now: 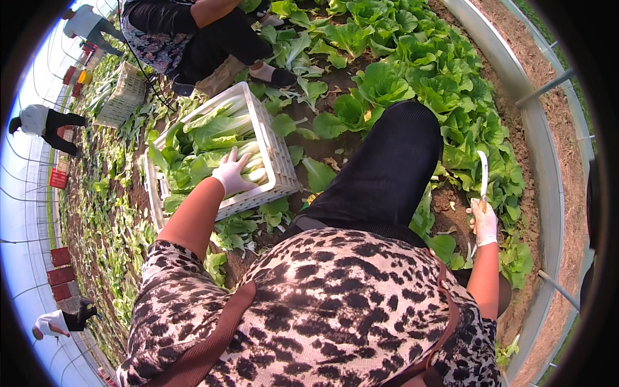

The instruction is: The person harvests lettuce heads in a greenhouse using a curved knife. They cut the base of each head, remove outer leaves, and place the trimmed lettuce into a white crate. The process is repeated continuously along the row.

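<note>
My left hand [235, 173], in a white glove, reaches into a white plastic crate [283, 150]. Its spread fingers rest on heads of leafy greens [220, 128] with pale stalks, laid in the crate. Whether the fingers grip a head cannot be told. Off to the right, my gloved right hand [483, 225] is closed around the handle of a knife [484, 175]. The curved pale blade points away from me, beside the standing rows of leafy greens [454, 92].
Another person [193, 43] sits low just beyond the crate. A second crate [121, 94] holds greens farther left. People [36, 121] stand or bend at the far left near red crates [59, 178]. Along the right runs a pale greenhouse edge [537, 130] with metal poles [544, 88]. Loose leaves litter the soil.
</note>
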The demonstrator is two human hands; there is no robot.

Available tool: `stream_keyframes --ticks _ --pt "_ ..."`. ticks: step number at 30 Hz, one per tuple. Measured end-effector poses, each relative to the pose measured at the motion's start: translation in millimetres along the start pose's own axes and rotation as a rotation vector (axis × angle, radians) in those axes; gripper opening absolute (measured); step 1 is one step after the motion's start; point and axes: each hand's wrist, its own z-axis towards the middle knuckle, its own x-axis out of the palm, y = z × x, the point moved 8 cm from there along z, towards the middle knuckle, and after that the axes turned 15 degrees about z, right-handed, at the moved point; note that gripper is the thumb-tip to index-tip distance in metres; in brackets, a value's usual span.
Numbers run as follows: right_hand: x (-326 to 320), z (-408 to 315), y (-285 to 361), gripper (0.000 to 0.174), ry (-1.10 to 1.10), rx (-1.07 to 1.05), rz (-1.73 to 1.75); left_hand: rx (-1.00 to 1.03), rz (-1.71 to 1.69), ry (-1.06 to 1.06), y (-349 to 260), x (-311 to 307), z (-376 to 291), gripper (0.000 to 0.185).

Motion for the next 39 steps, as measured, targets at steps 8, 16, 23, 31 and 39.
stream_keyframes --ticks 8,16,23,31,39 --pt "-5 -5 -9 0.031 -0.025 0.074 -0.059 -0.075 -0.021 0.125 34 -19 -1 0.129" --pt "-14 -22 2 0.028 -0.113 0.062 0.014 -0.21 -0.153 0.054 21 83 65 0.129" --pt "-43 -54 16 0.029 -0.2 -0.003 0.194 0.529 0.925 0.284 13 125 96 0.086" --pt "-97 -104 -7 0.03 -0.321 -0.03 0.242 0.08 0.649 0.195 -15 -34 71 0.083" --pt "-98 -134 -62 0.027 -0.401 0.152 0.245 0.51 -0.202 -0.47 -231 -181 94 0.031"
